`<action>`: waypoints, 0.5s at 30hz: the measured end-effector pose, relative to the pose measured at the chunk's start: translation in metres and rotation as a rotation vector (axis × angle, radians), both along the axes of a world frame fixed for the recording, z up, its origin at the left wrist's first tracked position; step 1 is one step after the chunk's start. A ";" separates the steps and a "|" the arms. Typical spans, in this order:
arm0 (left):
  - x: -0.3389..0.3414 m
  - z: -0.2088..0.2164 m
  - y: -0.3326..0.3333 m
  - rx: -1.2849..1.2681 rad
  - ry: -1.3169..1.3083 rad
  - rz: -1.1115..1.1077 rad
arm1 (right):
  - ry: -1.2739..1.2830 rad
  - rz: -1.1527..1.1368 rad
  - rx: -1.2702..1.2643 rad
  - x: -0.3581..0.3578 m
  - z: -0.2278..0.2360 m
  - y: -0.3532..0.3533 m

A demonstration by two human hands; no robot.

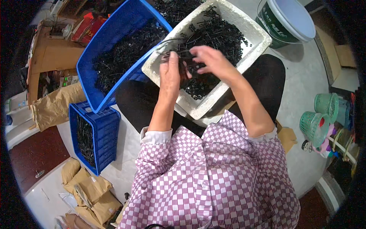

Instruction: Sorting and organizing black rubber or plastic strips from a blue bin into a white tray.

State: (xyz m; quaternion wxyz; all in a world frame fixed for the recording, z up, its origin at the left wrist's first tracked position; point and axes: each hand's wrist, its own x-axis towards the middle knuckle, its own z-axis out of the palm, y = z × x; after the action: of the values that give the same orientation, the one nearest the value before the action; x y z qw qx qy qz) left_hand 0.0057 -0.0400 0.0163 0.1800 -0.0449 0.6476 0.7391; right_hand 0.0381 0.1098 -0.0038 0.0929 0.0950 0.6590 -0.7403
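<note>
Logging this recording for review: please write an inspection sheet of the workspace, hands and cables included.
Surface: pale, glossy floor.
Job's things: white foam box and large blue bin, both holding small black parts.
Clutter: smaller blue crate with thin dark strips; brown paper packages at lower left.
Hands: left hand over the foam box, holding dark pieces; right hand beside it, blurred, grip unclear.
Cables: dark curve at the lower edge, too little shown to identify.
Surroundings: green-and-white bucket at upper right; green baskets at right.
</note>
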 end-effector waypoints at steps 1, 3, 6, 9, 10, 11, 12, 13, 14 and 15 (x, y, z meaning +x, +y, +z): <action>0.000 -0.001 -0.001 -0.039 0.046 -0.084 | -0.015 -0.101 -0.169 -0.002 0.004 0.005; 0.001 -0.004 -0.004 -0.120 0.136 -0.253 | -0.030 -0.202 -0.340 -0.002 0.008 0.008; 0.001 -0.019 -0.009 -0.267 0.235 -0.403 | 0.053 -0.030 -0.194 -0.001 0.011 0.007; 0.000 -0.006 -0.003 -0.189 0.128 -0.444 | -0.040 -0.069 -0.296 0.000 0.001 0.011; 0.000 0.005 -0.002 -0.049 -0.029 -0.388 | -0.085 -0.082 -0.349 0.000 -0.001 0.013; -0.001 0.011 -0.001 0.091 -0.186 -0.331 | -0.082 -0.089 -0.350 0.001 -0.003 0.016; -0.005 0.004 -0.007 0.089 -0.179 -0.329 | -0.041 -0.203 -0.466 0.001 0.000 0.015; -0.012 -0.012 -0.015 0.208 -0.172 -0.166 | 0.000 -0.318 -0.582 0.000 0.002 0.015; -0.019 -0.031 -0.023 0.327 -0.165 0.001 | 0.038 -0.430 -0.697 -0.001 0.004 0.014; -0.020 -0.031 -0.020 0.446 -0.161 0.160 | 0.041 -0.432 -0.695 0.000 0.003 0.015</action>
State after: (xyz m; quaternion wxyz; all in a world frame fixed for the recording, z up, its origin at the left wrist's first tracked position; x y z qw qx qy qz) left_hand -0.0147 -0.0602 -0.0144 0.1771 -0.1140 0.4466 0.8696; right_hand 0.0382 0.1253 -0.0009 -0.0514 0.1795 0.3360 -0.9232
